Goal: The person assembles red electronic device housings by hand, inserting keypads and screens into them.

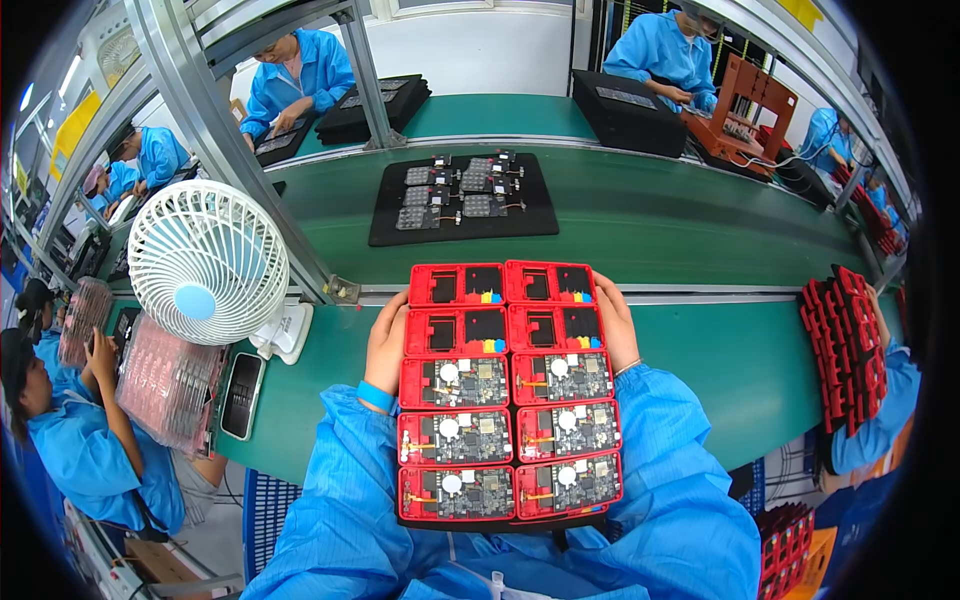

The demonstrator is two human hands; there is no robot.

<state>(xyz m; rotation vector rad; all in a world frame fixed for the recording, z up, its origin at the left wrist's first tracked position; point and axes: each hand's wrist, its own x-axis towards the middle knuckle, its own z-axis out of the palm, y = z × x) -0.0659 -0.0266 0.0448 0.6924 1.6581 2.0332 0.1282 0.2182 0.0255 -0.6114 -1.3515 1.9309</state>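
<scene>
Right now we have both hands on a block of red cases (503, 385), set in two columns of five, just in front of our blue sleeves and seen against the near part of the green desk (710, 360). Our left hand (384, 340) grasps the block's left side and our right hand (617, 325) grasps its right side, both toward the far end; we cannot see how the fingers close underneath. The six nearer cases show circuit boards (480, 437), each with a white disc, while the four farther ones show black inner parts and small yellow and blue pieces. Along the near end, we see a black layer (560, 519) beneath the cases.

Beyond the desk, a black mat (540, 205) with small grey and clear parts (485, 180) lies on a green belt (650, 220). To our left we have a white fan (208, 262), a dark rectangular device (243, 395) with a pale rim, and stacked clear trays (170, 385) near a co-worker (100, 450) in blue. Well to our right, we see another stack of red frames (842, 350) beside another person's blue sleeve (880, 410).
</scene>
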